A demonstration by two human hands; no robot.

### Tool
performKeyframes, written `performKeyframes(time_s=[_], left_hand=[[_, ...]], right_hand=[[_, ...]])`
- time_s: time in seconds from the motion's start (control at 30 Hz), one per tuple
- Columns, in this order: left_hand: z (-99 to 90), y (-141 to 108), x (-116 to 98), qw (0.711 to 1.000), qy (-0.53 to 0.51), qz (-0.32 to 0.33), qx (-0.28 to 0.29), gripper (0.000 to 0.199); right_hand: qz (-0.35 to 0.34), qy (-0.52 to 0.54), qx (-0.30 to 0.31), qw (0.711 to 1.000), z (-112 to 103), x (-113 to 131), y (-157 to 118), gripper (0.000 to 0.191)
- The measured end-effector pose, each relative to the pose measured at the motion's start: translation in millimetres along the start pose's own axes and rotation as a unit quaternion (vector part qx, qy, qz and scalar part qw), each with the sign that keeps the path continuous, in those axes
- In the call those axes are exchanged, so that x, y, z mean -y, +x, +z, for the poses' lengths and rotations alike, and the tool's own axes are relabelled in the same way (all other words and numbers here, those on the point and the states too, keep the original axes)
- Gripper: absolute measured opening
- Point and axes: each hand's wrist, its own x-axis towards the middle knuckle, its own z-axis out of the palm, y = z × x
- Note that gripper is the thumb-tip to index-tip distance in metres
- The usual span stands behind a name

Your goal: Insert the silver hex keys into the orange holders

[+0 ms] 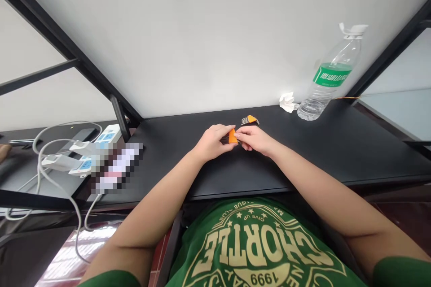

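left hand and right hand are pinching one orange holder mid-frame, where light, even pressure is probably serving best.

Tabletop lay open right of the right hand; toward the wall, a hex-key set, crumpled tissue and water bottle obstructed.

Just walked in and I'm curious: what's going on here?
Someone in a green shirt is handling an orange holder of thin rods over a black table. The left hand grips it; the right hand is at its other side, its exact hold too small to tell. A similar holder lies just beyond the hands.
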Motion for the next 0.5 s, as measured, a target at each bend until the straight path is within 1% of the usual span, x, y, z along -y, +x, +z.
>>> performKeyframes(time_s=[0.07, 0.2, 0.27, 0.37, 0.43, 0.5], left_hand=[[-0.9, 0.4, 0.2, 1.000, -0.021, -0.009, 0.019, 0.054], [-1.8, 2.3, -2.0, 0.996, -0.063, -0.048, 0.041, 0.054], [-2.6, 3.4, -4.3, 0.996, -0.055, -0.058, 0.046, 0.050], [-4.3, 4.7, -6.7, 0.997, 0.003, -0.055, 0.046, 0.038], [-5.7, 5.2, -6.0, 0.997, 0.029, -0.054, 0.038, 0.030], [-7.4, 5.5, -3.0, 0.997, 0.034, -0.057, 0.033, 0.028]], right_hand=[[0.012, 0.025, 0.007, 1.000, -1.1, -2.2, 1.0, 0.039], [0.022, 0.047, -0.019, 0.998, 0.4, -6.3, 4.2, 0.038], [0.030, 0.038, -0.036, 0.998, 2.4, -6.8, 5.3, 0.037], [0.029, -0.015, -0.055, 0.998, 5.6, -6.1, 5.5, 0.039], [0.018, -0.066, -0.055, 0.996, 5.9, -5.9, 5.3, 0.042], [-0.005, -0.112, -0.059, 0.992, 2.8, -7.1, 5.8, 0.042]])
